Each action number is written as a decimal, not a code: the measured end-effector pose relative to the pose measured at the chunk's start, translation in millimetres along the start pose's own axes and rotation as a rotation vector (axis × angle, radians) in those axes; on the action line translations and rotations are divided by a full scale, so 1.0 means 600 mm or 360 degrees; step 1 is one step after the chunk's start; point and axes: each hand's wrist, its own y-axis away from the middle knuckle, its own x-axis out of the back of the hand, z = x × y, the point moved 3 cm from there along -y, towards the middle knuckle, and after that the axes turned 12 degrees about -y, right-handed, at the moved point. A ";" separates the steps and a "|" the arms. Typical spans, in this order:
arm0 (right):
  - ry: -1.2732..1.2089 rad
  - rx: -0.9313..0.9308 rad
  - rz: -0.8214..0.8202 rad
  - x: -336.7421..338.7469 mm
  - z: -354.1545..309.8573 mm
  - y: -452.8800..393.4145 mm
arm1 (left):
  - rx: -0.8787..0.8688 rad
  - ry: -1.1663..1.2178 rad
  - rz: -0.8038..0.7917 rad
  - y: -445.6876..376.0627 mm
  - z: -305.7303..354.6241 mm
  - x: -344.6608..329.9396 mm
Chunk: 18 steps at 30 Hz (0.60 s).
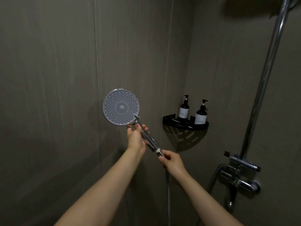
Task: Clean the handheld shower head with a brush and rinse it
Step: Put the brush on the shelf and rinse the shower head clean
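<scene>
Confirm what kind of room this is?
A shower stall, most likely in a bathroom. The left hand and right hand hold a handheld shower head, a chrome mixer valve sits under a riser pipe, and a corner shelf carries two pump bottles.

Two bottles point(192, 111) on corner shelf point(185, 126), seemingly apart.

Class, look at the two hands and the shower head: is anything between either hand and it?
Nothing visible. The left hand already grips the shower head by the handle just below its round face, and the right hand holds the handle's lower end. No brush is in view.
</scene>
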 end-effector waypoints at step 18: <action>-0.0271 -0.0005 -0.0027 -0.001 0.002 0.009 | -0.0027 -0.0004 -0.0120 0.007 -0.007 -0.015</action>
